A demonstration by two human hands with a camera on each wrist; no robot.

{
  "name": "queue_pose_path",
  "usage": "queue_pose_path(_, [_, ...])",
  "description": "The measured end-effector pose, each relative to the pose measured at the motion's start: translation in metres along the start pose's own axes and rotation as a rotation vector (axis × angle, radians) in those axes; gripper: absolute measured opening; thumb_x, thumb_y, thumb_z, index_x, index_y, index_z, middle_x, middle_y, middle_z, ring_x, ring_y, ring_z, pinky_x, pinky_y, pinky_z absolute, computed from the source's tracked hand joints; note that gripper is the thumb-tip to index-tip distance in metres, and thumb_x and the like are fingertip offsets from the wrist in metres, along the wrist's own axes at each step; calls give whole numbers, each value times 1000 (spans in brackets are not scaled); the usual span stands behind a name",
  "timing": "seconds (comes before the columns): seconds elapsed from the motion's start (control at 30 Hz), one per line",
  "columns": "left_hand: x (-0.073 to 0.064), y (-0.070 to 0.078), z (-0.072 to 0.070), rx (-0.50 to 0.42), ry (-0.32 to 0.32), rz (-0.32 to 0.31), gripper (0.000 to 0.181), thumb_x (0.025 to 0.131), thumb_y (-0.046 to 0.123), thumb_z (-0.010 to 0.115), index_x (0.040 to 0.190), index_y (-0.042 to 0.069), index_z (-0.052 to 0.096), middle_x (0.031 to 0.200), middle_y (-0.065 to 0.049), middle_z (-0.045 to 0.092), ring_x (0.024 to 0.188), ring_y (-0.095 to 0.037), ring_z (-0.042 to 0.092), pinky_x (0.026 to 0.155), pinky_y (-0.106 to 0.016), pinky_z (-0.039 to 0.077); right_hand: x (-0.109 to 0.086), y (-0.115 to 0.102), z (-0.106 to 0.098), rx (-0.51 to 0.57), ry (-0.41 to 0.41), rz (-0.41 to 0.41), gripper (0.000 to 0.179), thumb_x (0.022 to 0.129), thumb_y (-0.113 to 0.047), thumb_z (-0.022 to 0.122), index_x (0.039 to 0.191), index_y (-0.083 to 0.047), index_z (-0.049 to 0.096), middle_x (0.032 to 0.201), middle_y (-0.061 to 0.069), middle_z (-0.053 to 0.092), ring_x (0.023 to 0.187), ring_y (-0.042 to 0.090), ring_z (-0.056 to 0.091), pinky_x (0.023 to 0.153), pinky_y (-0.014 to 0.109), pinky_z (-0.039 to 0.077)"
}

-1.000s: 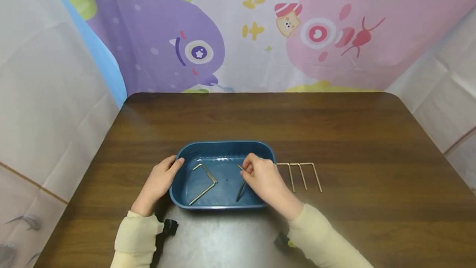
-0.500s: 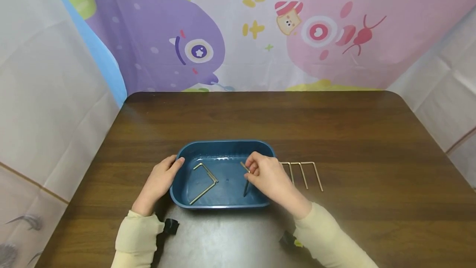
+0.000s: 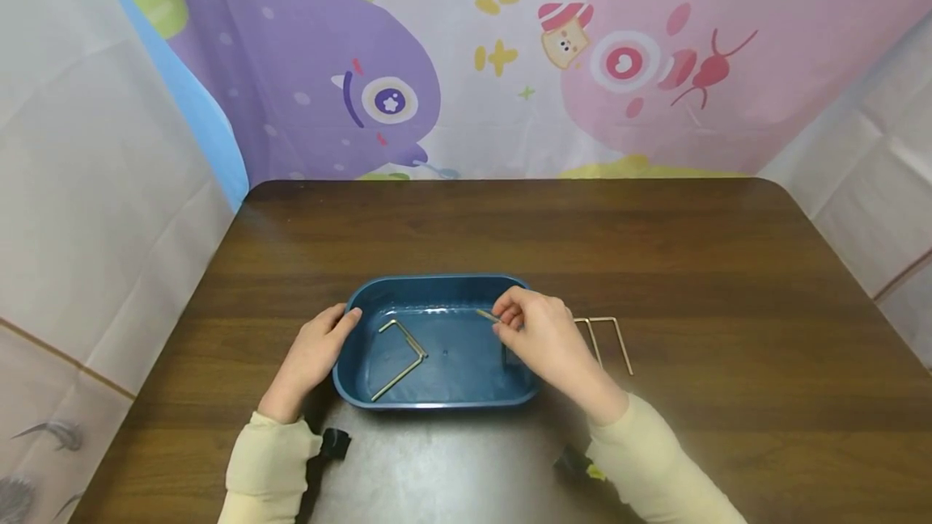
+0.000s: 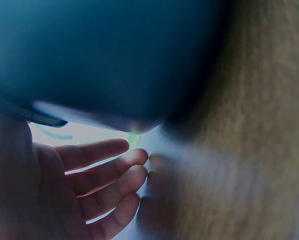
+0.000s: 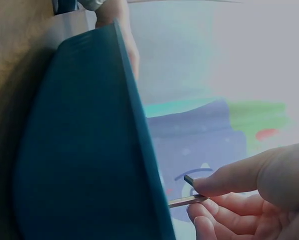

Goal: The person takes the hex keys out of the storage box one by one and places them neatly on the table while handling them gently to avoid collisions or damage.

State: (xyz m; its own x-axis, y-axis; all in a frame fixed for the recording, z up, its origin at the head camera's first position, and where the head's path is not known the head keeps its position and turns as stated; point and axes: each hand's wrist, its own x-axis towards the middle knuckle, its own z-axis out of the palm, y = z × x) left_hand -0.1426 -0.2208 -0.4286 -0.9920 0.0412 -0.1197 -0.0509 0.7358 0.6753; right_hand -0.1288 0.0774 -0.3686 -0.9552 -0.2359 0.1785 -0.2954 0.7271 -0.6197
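Head view: the left hand (image 3: 309,358) rests loosely curled against the blue tray (image 3: 437,288), at frame centre. The right hand (image 3: 542,338) pinches a bent metal rod (image 3: 486,315) above the tray's right end; its free end points upper left. Right wrist view: fingertips (image 5: 214,186) clamp the rod (image 5: 185,201) just past the tray's rim (image 5: 139,135).

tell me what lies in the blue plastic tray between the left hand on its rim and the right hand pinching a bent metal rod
In the head view, one bent metal rod lies on the blue plastic tray floor between the left hand and right hand; the rest is bare.
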Motion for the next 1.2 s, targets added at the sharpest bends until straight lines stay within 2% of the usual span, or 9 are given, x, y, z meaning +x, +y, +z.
queue_pose_path(0.17, [0, 0, 0, 2, 3, 4, 61, 96, 46, 32, 130, -3, 44, 131, -24, 46, 123, -39, 40, 102, -52, 32, 1, 1, -5, -26, 14, 15, 9, 75, -8, 70, 83, -10, 67, 71, -4, 64, 63, 6, 58, 62, 22, 48])
queue_pose_path(0.4, [0, -1, 1, 8, 21, 14, 59, 96, 46, 32, 129, -1, 46, 130, -22, 48, 122, -37, 42, 101, -51, 33, 1, 4, -18, -3, 28, 13, 11, 74, -4, 66, 83, -9, 67, 73, 0, 65, 65, 8, 58, 62, 23, 49])
queue_pose_path(0.63, [0, -1, 1, -1, 15, 8, 61, 96, 48, 32, 130, -1, 45, 131, -22, 47, 122, -37, 42, 101, -51, 33, 0, 9, -34, -13, 60, 32, 12, 75, -5, 64, 85, -11, 68, 75, -2, 64, 66, 9, 57, 63, 25, 48])
queue_pose_path(0.93, [0, 0, 1, -7, -2, -11, 62, 96, 48, 32, 132, -1, 43, 133, -22, 45, 124, -37, 41, 102, -51, 32, -2, 13, -49, -15, 105, 51, 11, 74, -6, 62, 82, -10, 68, 73, -1, 64, 65, 11, 56, 61, 25, 46])
queue_pose_path(1.2, [1, 0, 0, -5, -6, -11, 63, 95, 49, 31, 132, -2, 43, 133, -22, 45, 125, -37, 39, 102, -51, 31, 0, 22, -61, -56, 125, 67, 16, 74, -5, 56, 80, -13, 69, 76, 0, 60, 67, 14, 52, 62, 27, 40])
